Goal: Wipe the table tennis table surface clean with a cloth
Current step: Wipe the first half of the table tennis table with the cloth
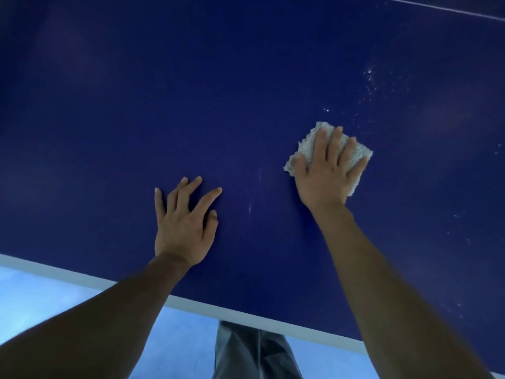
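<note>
Grey trouser fabric [254, 351] nearest, at the bottom edge between the two forearms, above pale blue floor [41, 302]; just beyond, white border stripe [82, 274] running along the near edge of the table tennis table [109, 105], rising toward the left; past the stripe, deep blue surface filling nearly all of the view.

Left hand [183, 228] laid on the blue surface not far beyond the border, palm down, fingers [209, 196] spread and released, grasping nothing, thumb tucked toward the right.

Farther in and to the right, well apart from the left hand, right hand [328, 170] pressed flat on top of a pale grey, nubby cloth [308, 144]; fingers extended and slightly fanned over it, not clenched, holding the cloth down against the surface; cloth folded to a rough square, tilted like a diamond, corners showing past the fingertips and beside the wrist.

Between the two hands, faint whitish streaks [250, 207] on the blue; beyond the cloth, up and to the right, scattered white specks [371, 80]; farthest, at the top right corner, thin white line [437, 6] crossing the surface at a slant.
</note>
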